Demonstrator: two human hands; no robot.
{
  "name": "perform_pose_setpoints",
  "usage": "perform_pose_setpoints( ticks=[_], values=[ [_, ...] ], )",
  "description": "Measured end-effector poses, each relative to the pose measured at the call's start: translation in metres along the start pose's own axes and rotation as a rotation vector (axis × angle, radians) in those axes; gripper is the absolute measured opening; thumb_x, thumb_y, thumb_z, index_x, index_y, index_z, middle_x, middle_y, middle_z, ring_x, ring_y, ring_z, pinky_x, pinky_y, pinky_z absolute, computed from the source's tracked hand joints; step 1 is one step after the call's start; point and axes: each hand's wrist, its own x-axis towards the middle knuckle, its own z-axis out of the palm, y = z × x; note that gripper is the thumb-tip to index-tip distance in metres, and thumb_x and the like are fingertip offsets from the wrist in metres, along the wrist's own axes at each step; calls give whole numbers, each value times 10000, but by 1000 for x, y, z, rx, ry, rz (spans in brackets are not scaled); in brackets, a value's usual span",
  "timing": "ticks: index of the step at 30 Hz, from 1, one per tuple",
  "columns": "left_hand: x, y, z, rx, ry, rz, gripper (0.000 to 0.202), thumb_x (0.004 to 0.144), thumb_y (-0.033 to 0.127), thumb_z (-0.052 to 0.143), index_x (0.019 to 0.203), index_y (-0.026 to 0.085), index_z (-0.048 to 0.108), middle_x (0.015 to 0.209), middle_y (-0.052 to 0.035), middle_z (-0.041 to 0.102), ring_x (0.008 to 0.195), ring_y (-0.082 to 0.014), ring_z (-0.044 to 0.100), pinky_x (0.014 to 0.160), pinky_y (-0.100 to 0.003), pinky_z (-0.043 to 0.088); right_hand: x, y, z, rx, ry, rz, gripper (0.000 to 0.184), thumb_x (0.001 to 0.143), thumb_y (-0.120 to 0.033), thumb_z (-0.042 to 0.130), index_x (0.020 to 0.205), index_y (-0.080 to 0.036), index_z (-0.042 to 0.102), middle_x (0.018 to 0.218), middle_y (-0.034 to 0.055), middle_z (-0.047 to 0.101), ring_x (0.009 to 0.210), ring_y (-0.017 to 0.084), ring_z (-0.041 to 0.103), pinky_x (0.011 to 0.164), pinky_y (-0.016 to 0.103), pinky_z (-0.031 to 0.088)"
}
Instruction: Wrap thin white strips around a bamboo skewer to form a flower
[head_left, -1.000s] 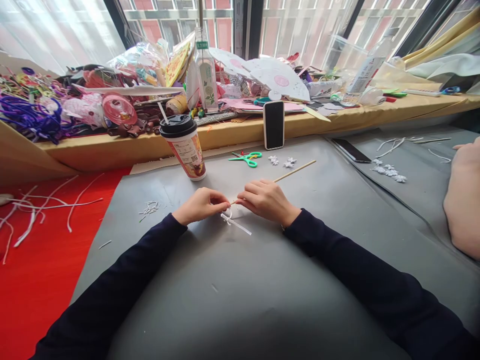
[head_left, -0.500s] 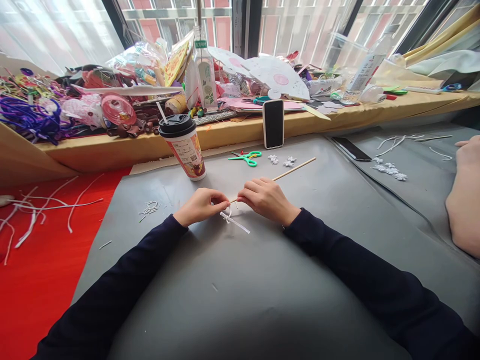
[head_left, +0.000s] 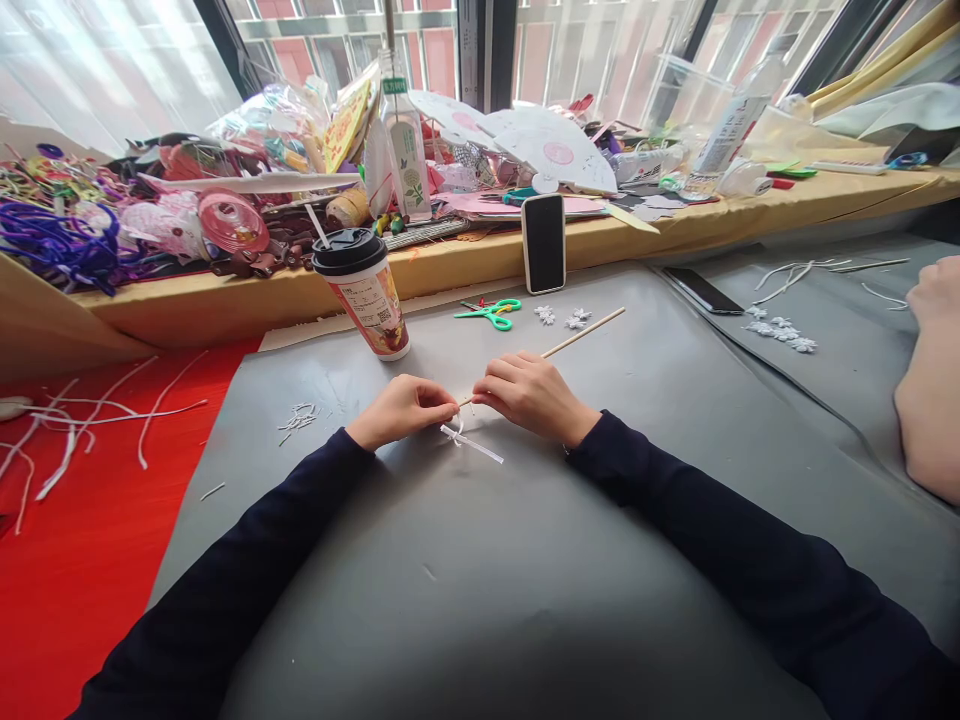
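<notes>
Over the grey mat, my right hand [head_left: 531, 395] is closed around a thin wooden stick [head_left: 585, 331], which slants up to the right. My left hand [head_left: 407, 410] pinches a white cord [head_left: 459, 428] at the stick's lower left end. The cord hangs in a small loop below the fingertips, and a straight, pale, see-through strip [head_left: 481, 448] is caught in it. The fingers hide how cord and stick meet. Small white knotted flowers [head_left: 577, 318] and green-handled scissors [head_left: 493, 315] lie beyond my hands.
A lidded paper cup [head_left: 369, 300] stands at back left, near a propped phone [head_left: 543, 245]. Cord scraps [head_left: 298, 418] lie left on the mat; longer cords [head_left: 71, 425] lie on red cloth. Another person's arm [head_left: 930, 400] is at right. Craft materials crowd the sill [head_left: 465, 265].
The hands keep almost the same pose and hold. The pale strip's free end has shifted slightly up and right. The whole view has moved a little.
</notes>
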Motion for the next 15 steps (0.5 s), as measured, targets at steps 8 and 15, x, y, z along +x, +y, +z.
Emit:
perform_pose_setpoints(
  ticks=[8,15],
  values=[
    [0,0,0,-24,-3,-7,280,701,391,525,734,147,659,704,-33,664,666,-143,574,582,-215,430,-1,1,0,39,-5,19,308,893,-374,362,819,-183,592,759,36,540,718,133,434,628,275,235],
    [1,-1,2,-3,-6,5,276,703,387,520,727,149,658,695,-28,660,655,-136,567,583,-210,427,0,3,0,47,-11,-4,309,895,-369,358,821,-185,594,769,33,546,715,129,437,631,277,239]
  ],
)
